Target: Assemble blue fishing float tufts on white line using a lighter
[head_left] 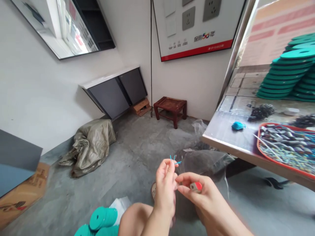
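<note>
Pinching thin blue wires (175, 159) w/ our left hand (165, 186), tips up so they stay apart. Right hand (200, 195) has a closed grip on a small red thing (196, 186), close by. Both hang over the floor, off the bench (228, 139) edge. Red thing mostly hidden; can't tell what it is.

1. Open grey floor (137, 154) lies ahead of my hands, free to reach across.
2. The table edge (228, 147) and its red tray (285, 144) block my right.
3. My knee (134, 218) and teal discs (103, 218) crowd the space below left.
</note>
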